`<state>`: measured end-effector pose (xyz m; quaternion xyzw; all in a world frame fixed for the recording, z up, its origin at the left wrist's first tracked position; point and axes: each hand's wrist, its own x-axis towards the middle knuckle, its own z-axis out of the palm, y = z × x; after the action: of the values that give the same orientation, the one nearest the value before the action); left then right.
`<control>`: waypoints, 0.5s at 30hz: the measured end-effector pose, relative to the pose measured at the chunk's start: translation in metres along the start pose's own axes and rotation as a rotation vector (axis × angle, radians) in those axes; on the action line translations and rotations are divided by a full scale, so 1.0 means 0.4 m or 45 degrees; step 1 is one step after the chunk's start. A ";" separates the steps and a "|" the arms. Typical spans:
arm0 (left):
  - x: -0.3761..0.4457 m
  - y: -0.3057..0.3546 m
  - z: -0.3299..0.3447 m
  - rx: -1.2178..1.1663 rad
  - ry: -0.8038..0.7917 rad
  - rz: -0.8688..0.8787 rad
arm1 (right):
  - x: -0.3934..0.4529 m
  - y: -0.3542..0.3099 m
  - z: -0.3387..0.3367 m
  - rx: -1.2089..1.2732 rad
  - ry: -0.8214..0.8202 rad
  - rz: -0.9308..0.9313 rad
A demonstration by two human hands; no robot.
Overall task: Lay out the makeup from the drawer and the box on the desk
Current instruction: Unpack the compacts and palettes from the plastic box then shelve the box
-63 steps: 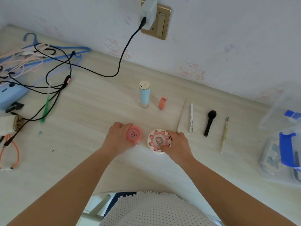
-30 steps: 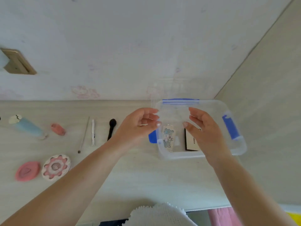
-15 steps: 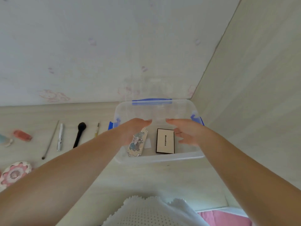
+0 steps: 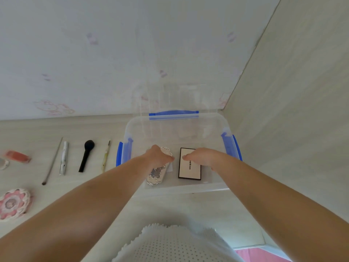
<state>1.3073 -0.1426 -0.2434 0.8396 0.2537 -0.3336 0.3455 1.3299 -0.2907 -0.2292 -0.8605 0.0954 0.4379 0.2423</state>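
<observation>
We've got both hands down in the box (image 4: 228,148): left hand (image 4: 160,157) gripping the silver case (image 4: 156,175), right hand (image 4: 200,157) curled over the palette (image 4: 189,172); whether it grips, we can't tell. Brushes (image 4: 86,156) line the counter (image 4: 170,208) at left.

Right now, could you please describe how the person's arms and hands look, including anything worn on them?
Both arms are bare from the frame edge to the wrists: no sleeves, gloves, watch or bracelets show. The left hand and right hand show no rings from this angle. A white dotted garment with a scalloped hem covers the torso.
</observation>
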 end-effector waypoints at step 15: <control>0.000 0.001 0.015 -0.031 -0.043 0.068 | 0.013 0.012 -0.014 0.269 0.075 -0.011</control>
<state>1.3053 -0.1474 -0.2467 0.8361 0.2292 -0.3354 0.3687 1.3351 -0.2974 -0.2320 -0.8430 0.1444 0.3990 0.3307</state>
